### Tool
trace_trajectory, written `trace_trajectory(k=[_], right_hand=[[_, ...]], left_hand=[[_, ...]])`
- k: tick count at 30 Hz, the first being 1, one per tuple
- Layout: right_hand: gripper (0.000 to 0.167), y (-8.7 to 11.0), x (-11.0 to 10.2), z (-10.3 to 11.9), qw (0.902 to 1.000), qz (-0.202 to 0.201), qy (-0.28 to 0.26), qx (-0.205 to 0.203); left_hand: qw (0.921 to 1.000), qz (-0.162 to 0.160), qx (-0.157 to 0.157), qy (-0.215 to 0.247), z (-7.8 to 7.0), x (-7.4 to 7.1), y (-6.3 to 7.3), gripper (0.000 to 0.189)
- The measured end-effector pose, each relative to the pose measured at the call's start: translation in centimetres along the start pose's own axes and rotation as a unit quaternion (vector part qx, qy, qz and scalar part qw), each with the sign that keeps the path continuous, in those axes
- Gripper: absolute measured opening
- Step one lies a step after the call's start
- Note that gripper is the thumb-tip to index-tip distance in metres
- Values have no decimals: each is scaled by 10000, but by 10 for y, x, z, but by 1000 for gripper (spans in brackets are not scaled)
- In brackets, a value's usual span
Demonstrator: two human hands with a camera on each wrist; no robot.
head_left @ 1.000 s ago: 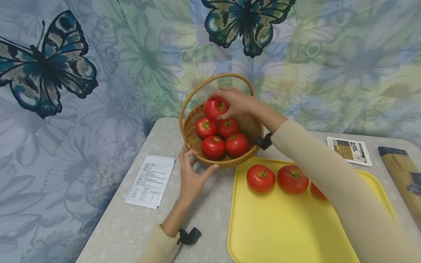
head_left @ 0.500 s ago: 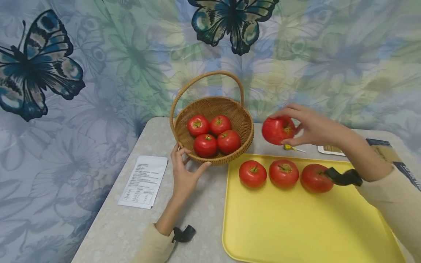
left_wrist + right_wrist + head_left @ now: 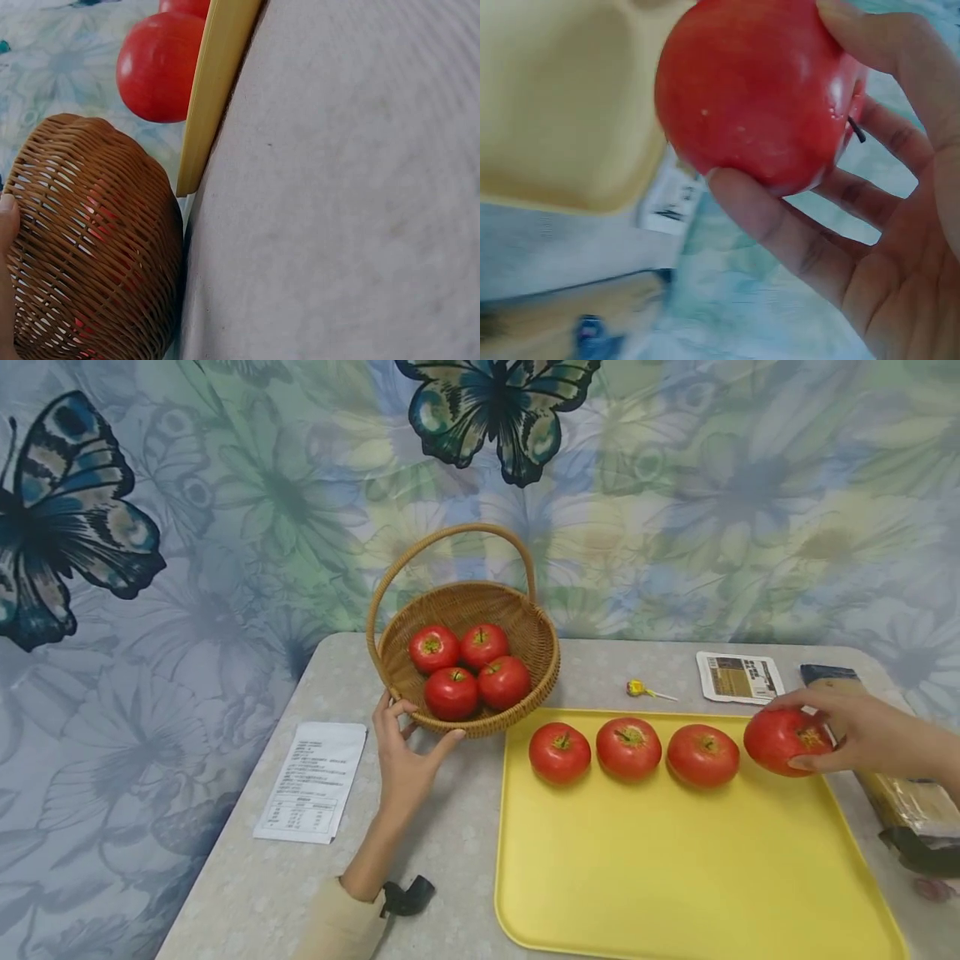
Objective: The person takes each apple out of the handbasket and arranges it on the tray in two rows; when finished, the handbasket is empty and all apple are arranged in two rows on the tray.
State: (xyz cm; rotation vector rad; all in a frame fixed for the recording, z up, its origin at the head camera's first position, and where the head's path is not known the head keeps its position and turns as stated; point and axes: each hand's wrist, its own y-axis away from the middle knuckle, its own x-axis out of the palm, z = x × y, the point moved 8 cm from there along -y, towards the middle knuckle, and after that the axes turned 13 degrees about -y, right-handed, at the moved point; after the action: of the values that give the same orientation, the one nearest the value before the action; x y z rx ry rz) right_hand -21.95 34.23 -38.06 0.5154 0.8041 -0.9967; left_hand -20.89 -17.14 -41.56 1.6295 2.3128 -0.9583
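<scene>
My right hand point(image 3: 873, 731) grips a red apple point(image 3: 783, 743) between thumb and fingers at the far right corner of the yellow tray point(image 3: 675, 868). In the right wrist view, this apple point(image 3: 750, 90) shows a short dark stem turned toward the palm. My left hand point(image 3: 402, 768) holds the front left rim of a tilted wicker basket point(image 3: 517, 610), fingers on the rim and thumb along its front. Several apples lie inside the basket. Three more stand in a row along the tray's far edge: a left apple point(image 3: 560, 753), a middle apple point(image 3: 628, 748) and a right apple point(image 3: 702, 756).
A white printed packet point(image 3: 311, 781) lies left of the basket. Behind the tray are a yellow-wrapped lollipop point(image 3: 637, 688) and a brown-and-white packet point(image 3: 738, 677). A long brown package point(image 3: 911, 802) lies along the right side. A butterfly-print cloth point(image 3: 675, 527) hangs behind the table.
My right hand has lifted an apple out of the basket and carried it right to the tray's far right corner. My left hand has stayed on the basket rim.
</scene>
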Motion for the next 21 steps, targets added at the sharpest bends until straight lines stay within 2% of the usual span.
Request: trace_trajectory(k=[5, 7, 10, 16, 18, 21], right_hand=[[64, 5, 21, -19, 9989, 329, -175, 267], [65, 6, 28, -25, 9976, 462, -180, 483], [68, 8, 34, -29, 9957, 617, 9, 687], [69, 8, 38, -27, 9935, 816, 59, 787], [71, 8, 37, -22, 9941, 804, 107, 713], [73, 4, 30, -7, 9967, 553, 438, 405]], left_hand=[[10000, -72, -23, 4, 24, 4, 0, 63], [10000, -55, -42, -22, 28, 5, 0, 63], [10000, -6, -59, -53, 28, 6, 0, 63], [9999, 8, -79, -72, 26, 5, 0, 63], [9999, 16, -84, -67, 26, 5, 0, 63], [9999, 43, -101, -64, 26, 5, 0, 63]])
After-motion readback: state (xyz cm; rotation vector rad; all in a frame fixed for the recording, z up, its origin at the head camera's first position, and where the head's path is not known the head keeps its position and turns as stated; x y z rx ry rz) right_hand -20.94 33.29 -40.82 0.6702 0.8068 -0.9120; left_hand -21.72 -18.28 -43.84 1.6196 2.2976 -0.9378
